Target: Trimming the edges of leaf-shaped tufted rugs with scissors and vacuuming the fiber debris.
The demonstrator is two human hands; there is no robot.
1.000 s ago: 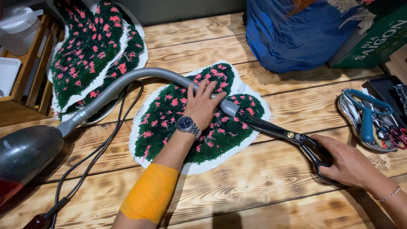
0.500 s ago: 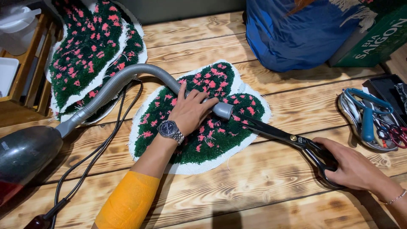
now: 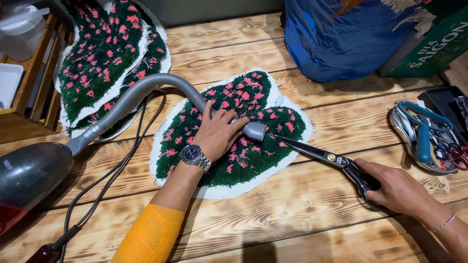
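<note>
Mid-trim on green-and-pink tufted rug [image 3: 229, 146], centre tabletop [image 3: 302, 214]: left hand [image 3: 217, 134] wrapped round grey vacuum hose [image 3: 146, 90], right hand [image 3: 395, 187] gripping scissors [image 3: 321, 155], blades nearly closed at right edge; pile tidy, loose threads on near-left border remaining.

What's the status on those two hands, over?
Left hand gripping grey ribbed vacuum hose over green-and-pink tufted rug. Right hand holding black scissors, tips at nozzle. Nothing blocking.

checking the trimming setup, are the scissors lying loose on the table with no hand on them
No, the right hand grips the handles of the black scissors, whose blades point at the green and pink rug by the vacuum hose.
</note>
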